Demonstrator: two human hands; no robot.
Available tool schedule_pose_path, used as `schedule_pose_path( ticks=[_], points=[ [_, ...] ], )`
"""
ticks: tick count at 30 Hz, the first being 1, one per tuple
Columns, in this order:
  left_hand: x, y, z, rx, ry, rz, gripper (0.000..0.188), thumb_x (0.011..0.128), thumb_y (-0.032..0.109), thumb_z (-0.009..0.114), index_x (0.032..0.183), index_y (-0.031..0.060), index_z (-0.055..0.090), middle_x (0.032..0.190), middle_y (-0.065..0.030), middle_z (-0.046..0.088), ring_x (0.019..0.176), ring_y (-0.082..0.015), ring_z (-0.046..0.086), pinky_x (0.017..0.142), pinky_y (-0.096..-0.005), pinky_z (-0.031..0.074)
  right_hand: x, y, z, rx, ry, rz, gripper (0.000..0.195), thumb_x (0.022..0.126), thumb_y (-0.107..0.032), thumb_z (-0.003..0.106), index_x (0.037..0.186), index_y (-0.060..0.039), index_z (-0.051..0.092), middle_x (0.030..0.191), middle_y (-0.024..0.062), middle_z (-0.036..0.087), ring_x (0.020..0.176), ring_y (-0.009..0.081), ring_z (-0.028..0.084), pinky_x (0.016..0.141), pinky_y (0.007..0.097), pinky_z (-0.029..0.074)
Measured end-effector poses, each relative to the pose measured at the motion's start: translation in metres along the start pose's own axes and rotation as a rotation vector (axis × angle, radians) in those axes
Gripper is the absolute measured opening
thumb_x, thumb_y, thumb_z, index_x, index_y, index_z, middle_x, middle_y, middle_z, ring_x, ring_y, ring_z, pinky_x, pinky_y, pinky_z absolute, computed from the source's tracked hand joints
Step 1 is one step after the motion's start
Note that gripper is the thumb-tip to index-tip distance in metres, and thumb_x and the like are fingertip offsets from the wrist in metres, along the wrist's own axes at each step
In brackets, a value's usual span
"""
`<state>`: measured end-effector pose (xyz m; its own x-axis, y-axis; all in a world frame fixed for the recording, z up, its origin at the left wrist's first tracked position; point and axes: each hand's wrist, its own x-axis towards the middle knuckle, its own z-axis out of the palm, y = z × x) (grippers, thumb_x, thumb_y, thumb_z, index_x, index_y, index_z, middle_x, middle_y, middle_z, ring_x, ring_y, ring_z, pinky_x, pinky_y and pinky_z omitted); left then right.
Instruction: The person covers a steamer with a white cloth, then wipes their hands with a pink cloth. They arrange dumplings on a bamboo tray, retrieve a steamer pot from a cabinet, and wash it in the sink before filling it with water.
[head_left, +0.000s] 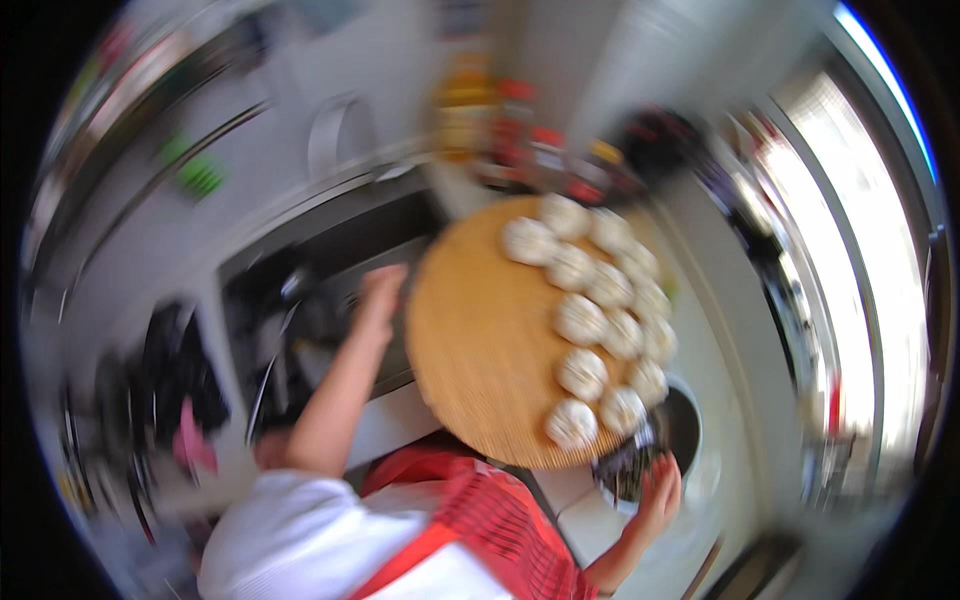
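Note:
A round wooden board (480, 337) lies in front of me, bearing several white pleated filled buns (582, 320) grouped along its right side. My left hand (381, 292) is just beside the board's left edge, over the sink side. Blur hides whether its fingers touch the board. At the lower right, my right hand (658, 491) is at the near right side of a pale-rimmed bowl (694, 409), fingers extended and nothing visible in them. Dark contents and a dark item, too blurred to name, show in this bowl. The board's edge and buns cover part of the bowl.
A dark sink (352, 236) with blurred items in it lies left of the board. Behind stand a bottle of yellow oil (465, 109) and several red-capped condiment containers (547, 150). A black bag (180, 360) is at far left; a window (847, 225) is at right.

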<state>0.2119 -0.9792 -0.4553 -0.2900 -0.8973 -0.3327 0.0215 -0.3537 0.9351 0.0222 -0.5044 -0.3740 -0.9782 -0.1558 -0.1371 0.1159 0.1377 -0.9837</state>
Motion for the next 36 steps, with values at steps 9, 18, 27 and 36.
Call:
schedule_pose_path(
  ticks=[9,18,27,36],
  points=[
    [-0.025,-0.042,0.010,-0.125,-0.172,-0.134,0.058,0.087,0.059,0.052,0.107,0.0045,0.060,0.106,-0.0089,0.061,0.102,-0.0168,0.054,0.090,-0.0333,0.041,0.026,-0.072,0.100,-0.226,-0.206,-0.048,0.054,0.096,-0.034,0.046,0.135,0.0028,0.040,0.125,0.0231,0.052,0.114,0.0325,0.053,0.098,0.0425,0.045],
    [-0.053,-0.034,0.010,-0.203,-0.384,-0.190,0.066,0.082,0.055,0.062,0.121,0.0014,0.057,0.121,-0.0133,0.059,0.112,-0.0206,0.054,0.096,-0.0342,0.039,0.064,-0.024,0.142,-0.189,-0.539,0.099,0.052,0.096,-0.036,0.044,0.134,0.0006,0.042,0.129,0.0181,0.051,0.117,0.0284,0.052,0.098,0.0413,0.043],
    [-0.061,-0.036,0.020,-0.202,-0.332,-0.135,0.040,0.084,0.037,0.065,0.108,0.0051,0.064,0.096,-0.0045,0.067,0.086,-0.0146,0.062,0.073,-0.0312,0.049,0.212,0.005,0.070,-0.001,-0.639,0.312,0.051,0.096,-0.036,0.040,0.132,-0.0012,0.045,0.129,0.0132,0.052,0.115,0.0247,0.053,0.095,0.0406,0.045],
    [-0.082,-0.014,0.057,-0.368,-0.174,-0.262,0.041,0.092,0.025,0.058,0.125,0.0004,0.051,0.123,-0.0120,0.057,0.112,-0.0223,0.055,0.093,-0.0346,0.044,0.250,0.038,0.066,-0.219,-0.373,0.121,0.049,0.094,-0.039,0.049,0.117,0.0037,0.058,0.107,0.0100,0.063,0.098,0.0172,0.056,0.085,0.0311,0.044]
  ],
)
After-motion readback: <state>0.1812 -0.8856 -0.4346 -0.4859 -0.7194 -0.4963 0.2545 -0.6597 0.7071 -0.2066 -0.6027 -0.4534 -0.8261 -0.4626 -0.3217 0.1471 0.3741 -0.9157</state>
